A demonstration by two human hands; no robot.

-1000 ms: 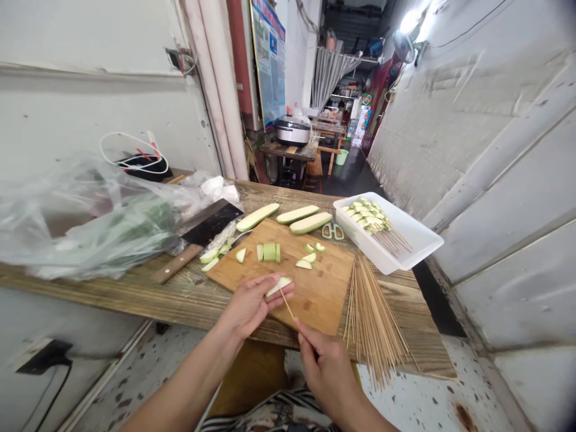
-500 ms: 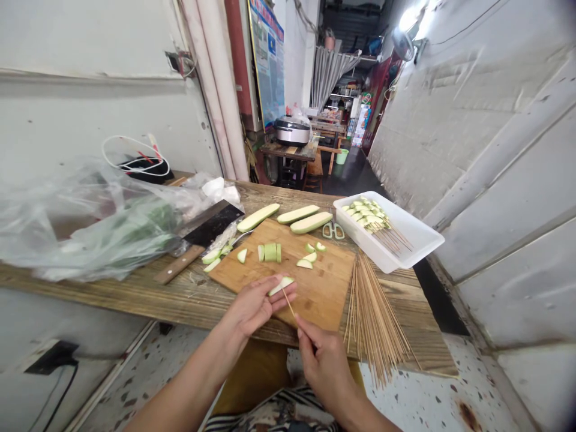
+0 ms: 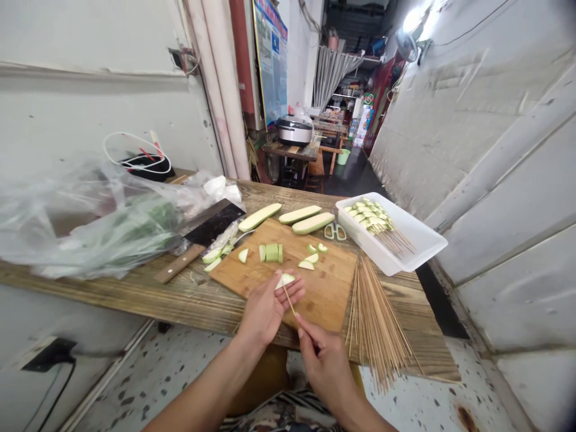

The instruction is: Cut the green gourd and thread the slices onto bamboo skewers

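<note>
My left hand holds a pale green-edged vegetable slice between thumb and fingers above the near part of the wooden cutting board. A thin wooden skewer is pinched in my right hand, its far end at the slice. Whether the tip has gone in cannot be made out. On the board lie a cut block of slices, a single piece and several loose slices. To the right, many skewers are spread in a bundle.
Halved vegetables lie behind the board beside green-handled scissors. A white tray holds skewered slices at right. At left are a cleaver and a plastic bag of greens. The table's near edge runs below.
My left hand, with the slice, has shifted slightly right and is turned more upright. The skewer stays in my right hand, which has barely moved. The view has shifted a little.
</note>
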